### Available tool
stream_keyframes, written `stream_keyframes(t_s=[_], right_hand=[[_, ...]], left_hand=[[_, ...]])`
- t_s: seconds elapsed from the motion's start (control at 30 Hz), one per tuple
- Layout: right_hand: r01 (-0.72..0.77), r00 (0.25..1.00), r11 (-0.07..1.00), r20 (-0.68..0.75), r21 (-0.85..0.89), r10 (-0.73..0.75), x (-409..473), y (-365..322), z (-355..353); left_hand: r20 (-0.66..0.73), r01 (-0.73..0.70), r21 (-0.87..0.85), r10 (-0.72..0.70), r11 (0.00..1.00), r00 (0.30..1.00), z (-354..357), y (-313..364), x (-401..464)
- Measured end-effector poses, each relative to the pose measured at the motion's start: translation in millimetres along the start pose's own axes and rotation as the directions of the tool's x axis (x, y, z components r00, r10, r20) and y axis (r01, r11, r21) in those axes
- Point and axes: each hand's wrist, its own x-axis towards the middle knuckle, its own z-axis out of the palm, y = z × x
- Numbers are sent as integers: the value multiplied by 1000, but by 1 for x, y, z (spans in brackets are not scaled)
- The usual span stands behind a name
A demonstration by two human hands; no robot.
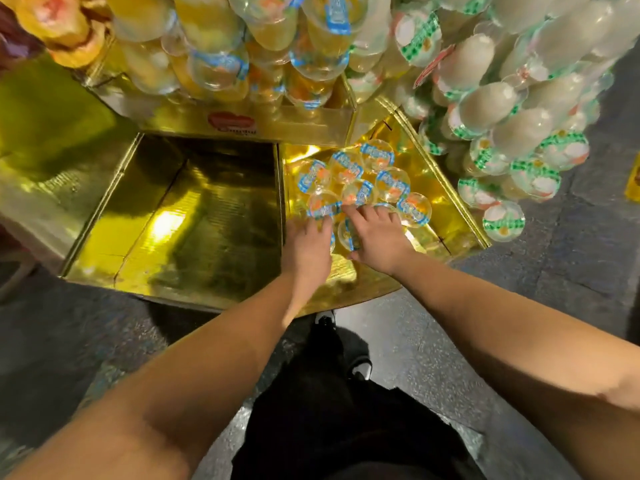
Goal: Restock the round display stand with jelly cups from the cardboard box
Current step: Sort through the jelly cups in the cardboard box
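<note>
Left hand [306, 239]: reaching into the gold tray [446, 188], fingers lying flat and loosely spread on a jelly cup [320, 206] at the near edge.
Right hand [377, 237]: lying beside it, fingers spread over the jelly cups [363, 178].
Cups: clustering mid-tray, blue lids up.
Neighbouring tray [180, 216]: sitting just left.
Stacked cups [502, 109]: standing right.

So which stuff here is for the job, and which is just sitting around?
For the job:
blue-label jelly cups
gold wedge shelf
left hand
right hand

Just sitting around:
empty gold box
green-label cups
yellow cup stacks above
</note>
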Motion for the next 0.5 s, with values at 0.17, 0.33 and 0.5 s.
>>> stream_keyframes(t_s=[0.17, 0.33, 0.5], right_hand=[[18, 1000, 1000, 2, 4, -18, 13, 1, 14], [30, 1000, 1000, 4, -7, -30, 20, 0, 25], [38, 999, 999, -36, -11, -39, 19, 1, 37]], left_hand=[[-21, 15, 11, -15, 1000, 1000, 9, 2, 5], [-34, 4, -3, -4, 1000, 999, 13, 3, 10], [-81, -15, -53, 10, 999, 997, 14, 3, 13]])
